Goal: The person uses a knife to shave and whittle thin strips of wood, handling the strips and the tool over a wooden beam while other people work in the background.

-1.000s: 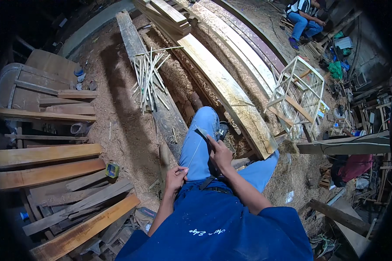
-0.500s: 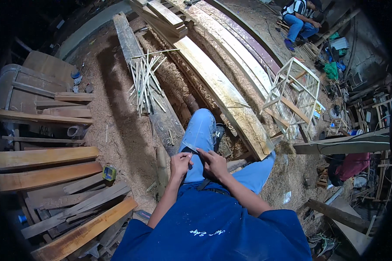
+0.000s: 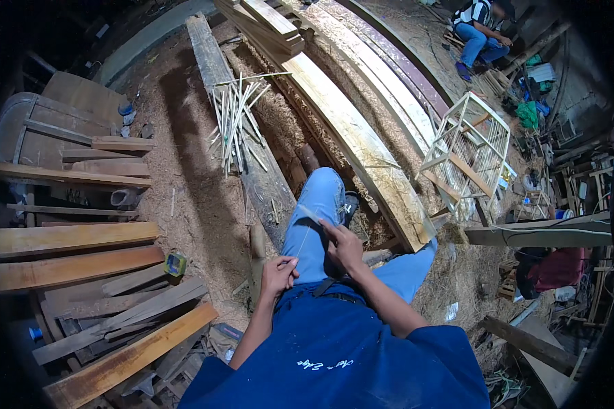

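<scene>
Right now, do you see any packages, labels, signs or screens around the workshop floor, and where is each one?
No signs or screens show.
Small boxy yellow and green thing: on the sawdust beside the planks at left; too small to tell what it is.
Pale flat wrapper or scrap: on the ground at right, whitish, too small to tell more.
White script mark: on the blue shirt, a short line.

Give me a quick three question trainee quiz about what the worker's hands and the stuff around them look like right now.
1. True or false: the left hand pinches the thin strip.
2. Which hand holds the blade-like tool?
3. The bundle of thin sticks lies: A) on a plank ahead, B) inside the white lattice frame, C) on the lap.

Key: 1 true; 2 the right hand; 3 A.
</scene>
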Demonstrator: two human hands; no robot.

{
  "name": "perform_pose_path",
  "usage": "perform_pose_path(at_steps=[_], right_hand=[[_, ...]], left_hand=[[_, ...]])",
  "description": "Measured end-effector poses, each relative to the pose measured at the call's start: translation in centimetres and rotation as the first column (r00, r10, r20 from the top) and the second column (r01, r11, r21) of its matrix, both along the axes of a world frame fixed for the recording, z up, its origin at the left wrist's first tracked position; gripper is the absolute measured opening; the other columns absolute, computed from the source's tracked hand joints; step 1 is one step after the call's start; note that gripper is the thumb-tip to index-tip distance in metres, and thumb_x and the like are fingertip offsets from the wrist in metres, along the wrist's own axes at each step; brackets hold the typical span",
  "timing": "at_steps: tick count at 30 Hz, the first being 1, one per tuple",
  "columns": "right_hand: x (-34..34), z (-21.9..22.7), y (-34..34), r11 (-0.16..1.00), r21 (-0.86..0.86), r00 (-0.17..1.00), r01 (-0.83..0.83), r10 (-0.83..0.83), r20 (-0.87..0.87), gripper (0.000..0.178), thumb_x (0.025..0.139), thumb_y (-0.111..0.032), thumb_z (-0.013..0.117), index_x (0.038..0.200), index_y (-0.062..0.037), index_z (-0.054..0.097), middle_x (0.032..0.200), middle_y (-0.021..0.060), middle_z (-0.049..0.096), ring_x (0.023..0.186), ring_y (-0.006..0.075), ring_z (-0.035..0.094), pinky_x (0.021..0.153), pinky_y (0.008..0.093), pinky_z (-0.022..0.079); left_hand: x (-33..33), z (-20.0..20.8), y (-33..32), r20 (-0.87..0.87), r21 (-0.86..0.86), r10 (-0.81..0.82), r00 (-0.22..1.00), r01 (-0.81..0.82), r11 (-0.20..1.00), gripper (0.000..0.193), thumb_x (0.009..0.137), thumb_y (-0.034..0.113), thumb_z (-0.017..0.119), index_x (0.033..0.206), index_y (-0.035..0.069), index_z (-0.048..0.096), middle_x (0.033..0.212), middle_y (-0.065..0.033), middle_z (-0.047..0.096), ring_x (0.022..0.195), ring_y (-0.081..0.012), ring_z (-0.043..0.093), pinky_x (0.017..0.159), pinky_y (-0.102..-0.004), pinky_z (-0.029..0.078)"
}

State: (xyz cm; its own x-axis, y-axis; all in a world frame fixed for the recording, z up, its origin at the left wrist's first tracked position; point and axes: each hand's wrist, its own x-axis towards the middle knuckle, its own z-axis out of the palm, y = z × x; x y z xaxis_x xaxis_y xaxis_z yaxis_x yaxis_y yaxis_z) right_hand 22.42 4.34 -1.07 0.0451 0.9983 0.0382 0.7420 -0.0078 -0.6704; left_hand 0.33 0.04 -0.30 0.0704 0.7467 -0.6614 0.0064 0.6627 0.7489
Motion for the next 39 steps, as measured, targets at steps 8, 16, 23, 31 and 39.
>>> perform_pose_path(at_steps=[8, 16, 23, 31, 39], right_hand=[[-0.4, 0.1, -1.1, 0.989, -0.022, 0.989, -0.147, 0.146, -0.033, 0.051, 0.084, -0.016, 0.061, 0.13, -0.0356, 0.06, 0.081, 0.0101, 0.06, 0.068, 0.0344, 0.066, 0.06, 0.0467, 0.054], [0.2, -0.8, -0.7, 0.992, -0.065, 0.994, -0.11, 0.111, 0.014, 0.054, 0.083, -0.014, 0.062, 0.132, -0.0345, 0.059, 0.083, 0.0104, 0.061, 0.072, 0.0338, 0.066, 0.062, 0.0468, 0.054], [0.3, -0.8, 0.2, 0.996, -0.082, 0.999, -0.031, 0.032, 0.011, 0.046, 0.088, -0.015, 0.06, 0.131, -0.0331, 0.061, 0.08, 0.0105, 0.058, 0.074, 0.0329, 0.064, 0.064, 0.0454, 0.052], [0.1, -0.7, -0.1, 1.0, -0.003, 0.996, -0.008, 0.008, -0.092, 0.043, 0.089, -0.014, 0.062, 0.128, -0.0308, 0.063, 0.082, 0.011, 0.062, 0.074, 0.0333, 0.064, 0.065, 0.0437, 0.052], [-0.2, -0.4, -0.9, 0.996, -0.018, 0.992, -0.093, 0.091, -0.091, 0.05, 0.084, -0.013, 0.063, 0.129, -0.033, 0.062, 0.084, 0.0076, 0.063, 0.072, 0.0327, 0.067, 0.062, 0.0455, 0.054]], left_hand=[[5.4, -0.7, 7.0, -0.103, 0.038, -0.023, 0.994, 0.027, 0.999, 0.016, 0.094, 0.012, 0.064, 0.099, -0.003, 0.066, 0.066, -0.0072, 0.066, 0.044, -0.0096, 0.052, 0.038, -0.0253, 0.038], [4.7, -0.1, 5.2, -0.125, 0.059, 0.002, 0.992, 0.005, 0.998, 0.017, 0.093, 0.013, 0.066, 0.099, -0.002, 0.068, 0.064, -0.0053, 0.064, 0.043, -0.0061, 0.048, 0.038, -0.0225, 0.034], [0.9, 0.5, 0.8, -0.077, 0.008, -0.034, 0.996, 0.034, 0.999, 0.018, 0.094, 0.014, 0.066, 0.1, -0.003, 0.068, 0.064, -0.0058, 0.064, 0.043, -0.0057, 0.048, 0.039, -0.0219, 0.034], [0.0, 0.5, 0.4, -0.006, -0.013, -0.05, 0.999, 0.05, 0.999, 0.021, 0.097, 0.015, 0.062, 0.104, -0.004, 0.066, 0.066, -0.0082, 0.065, 0.04, -0.0078, 0.049, 0.037, -0.0223, 0.036], [4.5, -0.5, 6.0, -0.087, 0.073, -0.026, 0.996, 0.033, 0.997, 0.022, 0.095, 0.017, 0.063, 0.1, -0.004, 0.069, 0.068, -0.0078, 0.067, 0.043, -0.0075, 0.049, 0.039, -0.0233, 0.037]])
